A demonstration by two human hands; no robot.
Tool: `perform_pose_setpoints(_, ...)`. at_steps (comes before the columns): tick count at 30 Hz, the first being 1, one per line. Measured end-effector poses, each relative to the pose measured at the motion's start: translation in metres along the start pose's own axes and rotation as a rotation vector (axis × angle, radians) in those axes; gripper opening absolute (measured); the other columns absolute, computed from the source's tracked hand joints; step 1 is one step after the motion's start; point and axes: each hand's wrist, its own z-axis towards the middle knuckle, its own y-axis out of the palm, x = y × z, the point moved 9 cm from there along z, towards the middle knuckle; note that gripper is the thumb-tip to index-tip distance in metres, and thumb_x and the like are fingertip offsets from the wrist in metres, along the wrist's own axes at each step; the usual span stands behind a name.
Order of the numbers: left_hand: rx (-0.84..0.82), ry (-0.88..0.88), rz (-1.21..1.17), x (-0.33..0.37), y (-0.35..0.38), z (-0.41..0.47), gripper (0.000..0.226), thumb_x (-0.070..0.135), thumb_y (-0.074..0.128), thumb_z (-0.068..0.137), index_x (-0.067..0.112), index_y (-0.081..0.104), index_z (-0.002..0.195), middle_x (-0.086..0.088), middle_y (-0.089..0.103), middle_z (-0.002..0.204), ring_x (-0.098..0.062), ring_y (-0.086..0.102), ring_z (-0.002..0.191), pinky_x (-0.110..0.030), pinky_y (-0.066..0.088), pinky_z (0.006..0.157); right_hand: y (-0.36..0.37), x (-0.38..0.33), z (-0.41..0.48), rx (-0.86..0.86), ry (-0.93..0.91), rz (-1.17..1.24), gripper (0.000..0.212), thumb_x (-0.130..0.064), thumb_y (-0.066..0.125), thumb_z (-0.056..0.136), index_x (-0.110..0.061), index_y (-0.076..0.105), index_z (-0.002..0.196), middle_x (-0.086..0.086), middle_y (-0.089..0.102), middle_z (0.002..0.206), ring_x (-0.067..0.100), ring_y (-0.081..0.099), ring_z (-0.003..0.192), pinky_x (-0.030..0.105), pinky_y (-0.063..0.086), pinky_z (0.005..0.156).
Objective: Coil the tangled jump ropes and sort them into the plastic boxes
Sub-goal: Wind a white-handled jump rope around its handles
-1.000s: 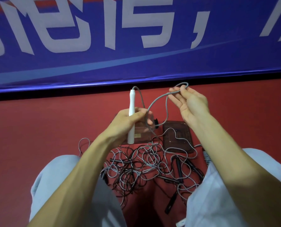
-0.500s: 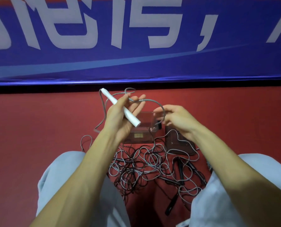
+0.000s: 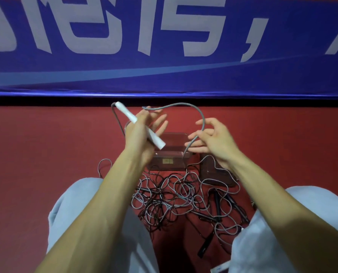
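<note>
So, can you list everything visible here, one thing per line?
white handle: one, white, in left hand
grey rope: one, grey, arching between both hands
tangled ropes: one pile, grey and black, floor between legs
plastic boxes: two, clear, beyond the pile
black handles: at least two, black, pile's right side
banner: one, blue and white, far wall
floor: one, red, below
legs: two, light grey trousers, bottom corners
left hand: one, grips white handle
right hand: one, holds grey rope
</note>
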Motion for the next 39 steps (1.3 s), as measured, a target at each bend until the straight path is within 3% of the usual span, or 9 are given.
perform_pose_setpoints(2, 0.009, 0.002, 0.26, -0.006, -0.001, 0.0, 0.019, 0.002, 0.048, 0.098, 0.005, 0.057, 0.114, -0.014, 0.071, 0.107, -0.026, 0.071, 0.094, -0.033, 0.06, 0.075, -0.008, -0.01, -0.001, 0.028, -0.014, 0.095, 0.019, 0.005, 0.039, 0.099, -0.008, 0.049, 0.109, 0.019, 0.065, 0.088, 0.031, 0.073, 0.073, 0.037, 0.061, 0.062)
perform_pose_setpoints(7, -0.185, -0.059, 0.717, -0.034, 0.018, -0.011, 0.018, 0.001, 0.055, 0.095, 0.011, 0.069, 0.1, -0.007, 0.074, 0.094, -0.017, 0.069, 0.082, -0.021, 0.055, 0.065, -0.021, -0.032, -0.004, 0.028, -0.034, 0.41, 0.021, 0.008, 0.037, 0.099, -0.004, 0.053, 0.105, 0.017, 0.064, 0.086, 0.031, 0.073, 0.076, 0.035, 0.059, 0.063)
perform_pose_setpoints(9, -0.263, -0.081, 0.761, -0.044, 0.026, -0.018, 0.018, 0.004, 0.054, 0.097, 0.012, 0.07, 0.097, -0.006, 0.074, 0.089, -0.016, 0.069, 0.081, -0.019, 0.055, 0.066, -0.027, -0.037, -0.003, 0.041, -0.048, 0.557, 0.022, 0.009, 0.035, 0.099, -0.003, 0.053, 0.102, 0.016, 0.064, 0.082, 0.029, 0.073, 0.074, 0.034, 0.059, 0.062)
perform_pose_setpoints(13, -0.419, -0.11, 0.755, -0.055, 0.043, -0.032, 0.023, 0.023, 0.05, 0.101, 0.011, 0.069, 0.108, -0.014, 0.074, 0.103, -0.024, 0.07, 0.099, -0.033, 0.056, 0.09, -0.04, -0.035, 0.002, 0.087, -0.037, 0.834, 0.021, 0.012, 0.032, 0.098, 0.0, 0.049, 0.1, 0.019, 0.061, 0.082, 0.031, 0.073, 0.071, 0.033, 0.059, 0.058)
perform_pose_setpoints(17, -0.499, -0.119, 0.769, -0.061, 0.05, -0.043, 0.017, 0.013, 0.05, 0.1, 0.011, 0.066, 0.104, -0.014, 0.071, 0.091, -0.027, 0.07, 0.09, -0.047, 0.055, 0.09, -0.051, -0.026, 0.006, 0.177, -0.005, 0.911, 0.02, 0.013, 0.031, 0.098, 0.0, 0.046, 0.1, 0.022, 0.058, 0.086, 0.034, 0.072, 0.067, 0.037, 0.059, 0.057)
perform_pose_setpoints(24, -0.346, -0.095, 0.564, -0.053, 0.046, -0.035, 0.013, 0.009, 0.048, 0.101, 0.006, 0.06, 0.096, -0.009, 0.07, 0.074, -0.026, 0.073, 0.073, -0.035, 0.06, 0.069, -0.058, -0.02, 0.008, 0.203, 0.011, 0.555, 0.012, 0.006, 0.041, 0.098, 0.0, 0.052, 0.097, 0.026, 0.062, 0.097, 0.035, 0.071, 0.082, 0.037, 0.061, 0.069)
perform_pose_setpoints(29, -0.208, -0.08, 0.302, -0.037, 0.041, -0.025, 0.01, 0.008, 0.047, 0.101, 0.005, 0.055, 0.096, -0.008, 0.067, 0.069, -0.029, 0.073, 0.077, -0.041, 0.058, 0.079, -0.044, -0.014, 0.008, 0.093, 0.016, 0.107, 0.014, -0.001, 0.051, 0.096, -0.006, 0.061, 0.103, 0.015, 0.068, 0.105, 0.025, 0.07, 0.086, 0.033, 0.06, 0.066)
perform_pose_setpoints(35, -0.127, -0.105, -0.035, -0.023, 0.029, -0.019, 0.007, 0.004, 0.046, 0.1, 0.002, 0.053, 0.099, -0.011, 0.065, 0.074, -0.029, 0.074, 0.082, -0.04, 0.059, 0.081, 0.0, 0.014, 0.005, -0.233, 0.078, -0.326, 0.045, 0.019, 0.038, 0.084, -0.015, 0.064, 0.096, 0.003, 0.07, 0.093, 0.017, 0.067, 0.091, 0.028, 0.057, 0.077)
perform_pose_setpoints(39, -0.128, -0.108, -0.261, -0.012, 0.027, -0.017, 0.013, 0.003, 0.042, 0.101, 0.003, 0.052, 0.092, -0.011, 0.066, 0.07, -0.028, 0.074, 0.081, -0.039, 0.061, 0.078, 0.023, 0.035, 0.001, -0.384, 0.067, -0.633, 0.03, -0.003, 0.065, 0.084, -0.023, 0.067, 0.106, -0.003, 0.068, 0.111, 0.016, 0.062, 0.105, 0.033, 0.048, 0.097)
